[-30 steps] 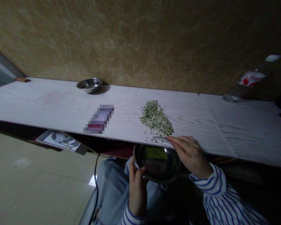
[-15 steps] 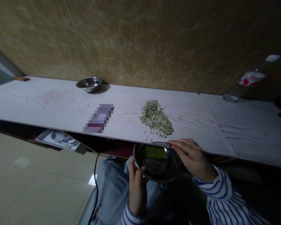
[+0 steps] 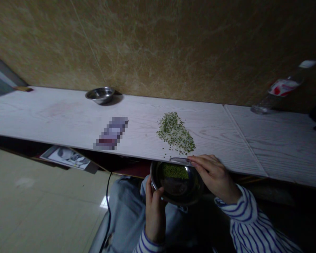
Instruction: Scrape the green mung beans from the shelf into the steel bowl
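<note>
My left hand (image 3: pixel 155 209) grips the left rim of a metal bowl (image 3: pixel 179 191), tilted under the table's front edge. Small green beans (image 3: pixel 175 171) lie along the bowl's far side. Between the thumb and fingers of my right hand (image 3: pixel 213 175) is a thin, see-through, flat piece (image 3: pixel 179 160) with a curved edge; its exact kind I cannot make out. It lies at the table edge, just above the bowl. Beyond it, green beans mixed with pale grains (image 3: pixel 176 133) are spread on the white table (image 3: pixel 213 130).
A second metal bowl (image 3: pixel 100 95) stands near the wall at the back left. A blurred-out flat object (image 3: pixel 112 134) lies left of the beans. A clear bottle with a red-and-white label (image 3: pixel 283 87) stands at the right. A box (image 3: pixel 65 157) sits on the shelf below.
My right hand and the thin clear piece have shifted slightly left and up onto the table edge. The bowl and my left hand have stayed nearly still.
</note>
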Demonstrator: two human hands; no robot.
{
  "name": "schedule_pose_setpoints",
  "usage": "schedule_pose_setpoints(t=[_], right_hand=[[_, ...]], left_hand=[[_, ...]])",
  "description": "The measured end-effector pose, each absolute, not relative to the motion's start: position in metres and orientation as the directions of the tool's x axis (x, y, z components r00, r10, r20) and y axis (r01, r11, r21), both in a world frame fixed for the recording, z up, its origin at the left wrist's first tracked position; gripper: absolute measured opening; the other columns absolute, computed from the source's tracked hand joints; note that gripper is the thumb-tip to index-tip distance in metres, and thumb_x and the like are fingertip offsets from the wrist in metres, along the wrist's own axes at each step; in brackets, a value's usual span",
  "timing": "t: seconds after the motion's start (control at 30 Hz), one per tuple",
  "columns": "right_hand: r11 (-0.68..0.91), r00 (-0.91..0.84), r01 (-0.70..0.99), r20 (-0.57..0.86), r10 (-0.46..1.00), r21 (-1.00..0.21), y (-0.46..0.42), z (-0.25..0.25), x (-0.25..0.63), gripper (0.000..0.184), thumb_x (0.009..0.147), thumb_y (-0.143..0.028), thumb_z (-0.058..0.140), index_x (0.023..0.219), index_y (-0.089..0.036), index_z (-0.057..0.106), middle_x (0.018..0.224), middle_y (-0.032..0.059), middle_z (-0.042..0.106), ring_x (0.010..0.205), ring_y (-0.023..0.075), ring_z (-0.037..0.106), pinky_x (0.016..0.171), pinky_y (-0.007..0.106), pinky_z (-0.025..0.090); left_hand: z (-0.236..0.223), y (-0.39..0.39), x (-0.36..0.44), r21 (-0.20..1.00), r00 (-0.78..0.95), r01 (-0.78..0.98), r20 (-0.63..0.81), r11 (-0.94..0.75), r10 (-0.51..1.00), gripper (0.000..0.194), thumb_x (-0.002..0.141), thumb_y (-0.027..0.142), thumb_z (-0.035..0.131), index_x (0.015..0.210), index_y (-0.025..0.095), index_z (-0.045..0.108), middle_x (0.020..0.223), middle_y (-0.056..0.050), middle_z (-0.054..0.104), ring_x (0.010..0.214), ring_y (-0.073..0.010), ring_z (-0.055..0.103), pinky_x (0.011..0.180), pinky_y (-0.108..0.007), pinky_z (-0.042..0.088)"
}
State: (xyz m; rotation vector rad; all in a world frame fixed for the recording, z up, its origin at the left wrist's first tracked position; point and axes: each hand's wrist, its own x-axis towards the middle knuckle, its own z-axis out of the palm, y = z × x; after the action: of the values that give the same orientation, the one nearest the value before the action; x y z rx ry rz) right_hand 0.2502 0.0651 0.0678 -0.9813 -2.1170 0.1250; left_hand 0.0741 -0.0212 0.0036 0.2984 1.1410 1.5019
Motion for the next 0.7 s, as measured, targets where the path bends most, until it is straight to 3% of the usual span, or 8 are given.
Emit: schedule_pose_setpoints(t=[0.23, 0.43, 0.7], right_hand=[[0.666, -0.359, 0.639, 0.618, 0.7, -0.384, 0.065, 0.069, 0.252, 0.024, 0.094, -0.012, 0.057, 0.114, -0.022, 0.067, 0.098, 0.0039, 0.076, 0.088, 0.0167, 0.07, 0.077, 0.032, 0.051], [0.652, -0.359, 0.65, 0.599, 0.716, -0.389, 0.065, 0.069, 0.246, 0.023, 0.097, -0.017, 0.054, 0.113, -0.023, 0.068, 0.097, 0.0044, 0.077, 0.087, 0.0172, 0.071, 0.078, 0.034, 0.052], [0.624, -0.344, 0.676, 0.581, 0.737, -0.392, 0.065, 0.072, 0.248, 0.025, 0.097, -0.018, 0.053, 0.115, -0.023, 0.069, 0.098, 0.0052, 0.078, 0.087, 0.018, 0.071, 0.078, 0.035, 0.053]], left_hand=[[0.005, -0.021, 0.074, 0.8, -0.327, -0.583, -0.39, 0.141, 0.861, 0.056, 0.083, 0.031, 0.059, 0.139, 0.027, 0.055, 0.148, -0.011, 0.047, 0.122, -0.0279, 0.056, 0.084, -0.032, 0.055], [0.009, -0.02, 0.075, 0.758, -0.293, -0.636, -0.415, 0.149, 0.861, 0.064, 0.083, 0.03, 0.058, 0.145, 0.029, 0.046, 0.148, -0.01, 0.047, 0.127, -0.0292, 0.053, 0.083, -0.032, 0.056], [0.008, -0.02, 0.074, 0.766, -0.294, -0.62, -0.43, 0.172, 0.853, 0.06, 0.083, 0.03, 0.057, 0.143, 0.027, 0.047, 0.149, -0.011, 0.046, 0.127, -0.0284, 0.053, 0.082, -0.03, 0.056]])
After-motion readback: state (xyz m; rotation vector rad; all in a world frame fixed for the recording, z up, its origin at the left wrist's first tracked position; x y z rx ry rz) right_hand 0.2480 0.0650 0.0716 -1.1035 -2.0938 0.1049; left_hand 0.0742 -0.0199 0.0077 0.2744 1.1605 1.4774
